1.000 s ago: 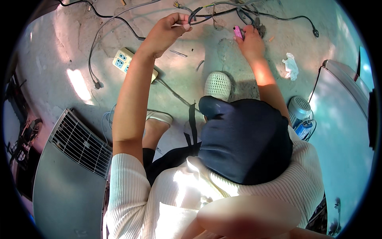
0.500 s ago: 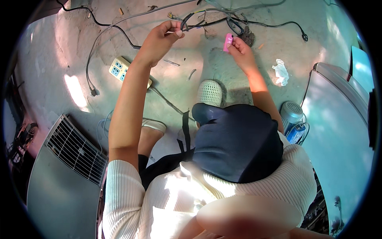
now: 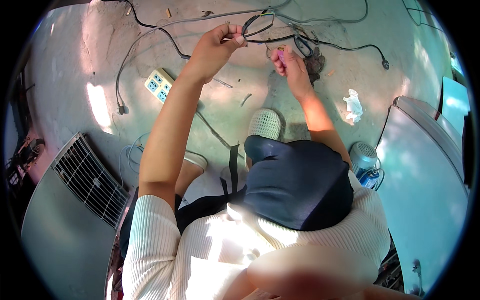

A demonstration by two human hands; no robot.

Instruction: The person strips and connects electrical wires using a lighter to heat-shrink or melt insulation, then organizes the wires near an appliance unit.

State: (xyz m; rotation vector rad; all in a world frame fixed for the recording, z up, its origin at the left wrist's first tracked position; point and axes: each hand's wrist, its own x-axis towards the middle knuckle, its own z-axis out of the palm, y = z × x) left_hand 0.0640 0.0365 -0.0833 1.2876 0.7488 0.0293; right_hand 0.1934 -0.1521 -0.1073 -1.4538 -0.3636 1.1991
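Cable (image 3: pixel 248 22), black, near 12 o'clock in the view, in the person's left hand (image 3: pixel 217 47). Left thumb and fingertips pinched on it; its bend rises toward 2 o'clock from that hand, yellow-green wire (image 3: pixel 265 14) showing up top.

Right hand (image 3: pixel 294 70) at about 3 o'clock from the left, fingers curled round a pink lighter (image 3: pixel 281 56), metal end up, most of the body covered by the grip. Lighter near the cable run; can't tell whether they touch.

Around the right hand: brown lump (image 3: pixel 315 64) just beside it, 3 o'clock. Dark loop (image 3: pixel 309 53) at 1 o'clock, cord or tool handle, can't tell. Black plug (image 3: pixel 385 65) well apart at 3, on a black cord. Crumpled white tissue (image 3: pixel 353 106) at 4. Pale holed shoe (image 3: pixel 265 124) at 7. Grey cylinder (image 3: pixel 363 153) at 5, blue box (image 3: pixel 369 178) against its lower end.

From the left hand: cream power strip (image 3: pixel 160 84) at 8, partly behind the forearm. Another plug (image 3: pixel 121 109) farther out, same bearing. Grey panel with grille (image 3: pixel 91 177) between 7 and 8.
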